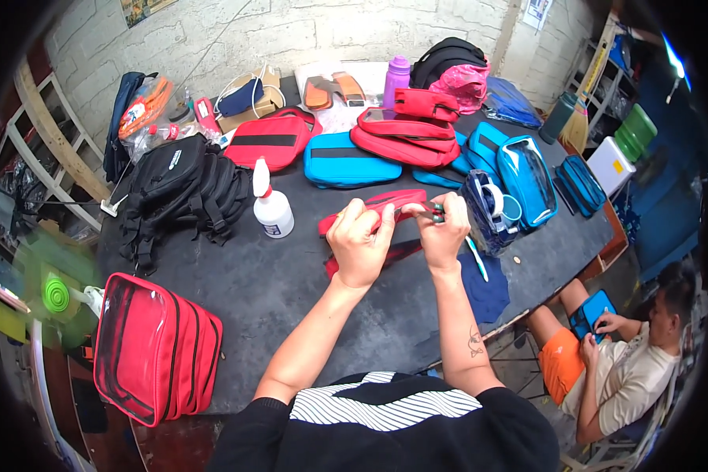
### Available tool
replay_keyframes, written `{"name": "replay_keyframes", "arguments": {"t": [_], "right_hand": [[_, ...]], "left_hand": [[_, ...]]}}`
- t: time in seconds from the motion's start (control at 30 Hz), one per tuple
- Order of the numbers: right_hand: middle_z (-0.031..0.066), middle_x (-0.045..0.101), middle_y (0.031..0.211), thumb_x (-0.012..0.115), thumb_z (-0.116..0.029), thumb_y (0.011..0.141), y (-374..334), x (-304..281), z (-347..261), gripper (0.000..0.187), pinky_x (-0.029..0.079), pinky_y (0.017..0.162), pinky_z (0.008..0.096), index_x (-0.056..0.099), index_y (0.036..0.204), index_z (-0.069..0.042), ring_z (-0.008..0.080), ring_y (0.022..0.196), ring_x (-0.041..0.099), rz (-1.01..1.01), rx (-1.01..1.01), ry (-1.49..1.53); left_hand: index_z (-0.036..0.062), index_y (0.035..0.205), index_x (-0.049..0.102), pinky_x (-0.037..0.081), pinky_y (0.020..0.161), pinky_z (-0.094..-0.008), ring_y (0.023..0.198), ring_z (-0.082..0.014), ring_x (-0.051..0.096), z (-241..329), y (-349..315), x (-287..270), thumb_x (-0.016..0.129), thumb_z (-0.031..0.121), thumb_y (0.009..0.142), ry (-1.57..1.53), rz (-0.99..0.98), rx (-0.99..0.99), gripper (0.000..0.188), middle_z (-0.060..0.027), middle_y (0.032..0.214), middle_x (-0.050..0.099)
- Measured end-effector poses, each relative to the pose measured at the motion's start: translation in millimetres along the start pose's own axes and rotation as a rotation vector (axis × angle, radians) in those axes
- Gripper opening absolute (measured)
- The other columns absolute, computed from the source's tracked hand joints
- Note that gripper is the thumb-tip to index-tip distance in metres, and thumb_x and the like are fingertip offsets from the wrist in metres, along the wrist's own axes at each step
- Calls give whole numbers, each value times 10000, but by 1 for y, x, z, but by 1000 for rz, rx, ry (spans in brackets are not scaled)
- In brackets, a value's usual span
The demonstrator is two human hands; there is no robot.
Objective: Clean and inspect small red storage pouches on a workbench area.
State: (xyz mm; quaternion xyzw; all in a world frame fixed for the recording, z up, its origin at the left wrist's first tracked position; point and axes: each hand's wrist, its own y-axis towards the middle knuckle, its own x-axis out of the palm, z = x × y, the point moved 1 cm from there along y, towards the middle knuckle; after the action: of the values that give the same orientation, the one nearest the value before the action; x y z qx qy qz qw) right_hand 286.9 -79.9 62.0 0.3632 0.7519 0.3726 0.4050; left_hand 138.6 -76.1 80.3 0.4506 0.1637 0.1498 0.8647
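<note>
From where I stand, the person in the black top [291,440] leans over a dark table [307,330], both hands raised close together above its middle. The left hand [360,244] is closed, knuckles up, its thumb and curled fingers pinching an edge of a red pouch [392,198]. The right hand [444,232] faces it just beside, thumb and forefinger nipping the same red edge, the other fingers curled around a small dark object [436,212] with a touch of green, too small to make out. The red pouch is at the table's middle, partly hidden behind the hands. Left of it a white spray bottle [274,212] with a red collar stands upright, and farther left sits a black backpack [173,185]. Beyond the hands lie a flat blue pouch [352,161] and a red bag [405,141]. Just right of the right hand is a dark blue clear-sided case [480,212], and below it a pale pen [477,261] rests over a navy cloth [486,295]. At the table's near left corner stands a large red bag with a clear panel [130,338]. A co-worker [633,362] sits at the right, both hands on a blue item [591,311].
</note>
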Motion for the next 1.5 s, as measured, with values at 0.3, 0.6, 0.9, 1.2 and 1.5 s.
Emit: {"name": "replay_keyframes", "arguments": {"t": [0.3, 0.6, 0.9, 1.2, 1.5], "right_hand": [[-13, 535, 833, 762, -56, 771, -9, 0, 26, 232, 434, 692, 244, 619, 953, -39, 92, 756, 501, -97, 376, 324], [12, 619, 845, 736, 2, 798, -6, 17, 41, 185, 470, 721, 221, 601, 921, -29, 83, 758, 571, 117, 567, 1090], [69, 644, 1008, 518, -420, 968, -34, 28, 89, 414, 480, 745, 283, 573, 1114, -36, 133, 903, 602, -426, 1017, 1257], [-42, 445, 679, 662, -229, 894, -40, 0, 85, 183, 327, 536, 263, 520, 896, -114, 91, 571, 408, -315, 1019, 1410], [-31, 460, 669, 602, -257, 941, -45, 0, 91, 170, 327, 499, 256, 507, 879, -131, 78, 524, 395, -299, 850, 1596]], "left_hand": [[-54, 615, 443, 237, 491, -299, 556, -117, 300, -8, -12, -6, 708, 53, 834, -183, 23, -242, 360, -40, 629, 327], [29, 929, 588, 413, 684, -276, 761, -123, 466, -17, -17, -26, 774, 203, 783, -98, 22, -118, 293, -46, 911, 500], [79, 938, 534, 464, 641, -246, 699, -91, 554, -102, -64, -23, 560, 205, 969, -1065, -230, -937, 133, -4, 823, 599], [74, 1038, 605, 474, 777, -295, 772, -100, 569, -77, 12, -32, 562, 307, 962, -1222, -250, -1207, 249, 15, 863, 589], [67, 1034, 573, 543, 737, -338, 761, -154, 619, -50, 53, -24, 560, 250, 963, -1265, -298, -1003, 197, -22, 834, 604]]}}
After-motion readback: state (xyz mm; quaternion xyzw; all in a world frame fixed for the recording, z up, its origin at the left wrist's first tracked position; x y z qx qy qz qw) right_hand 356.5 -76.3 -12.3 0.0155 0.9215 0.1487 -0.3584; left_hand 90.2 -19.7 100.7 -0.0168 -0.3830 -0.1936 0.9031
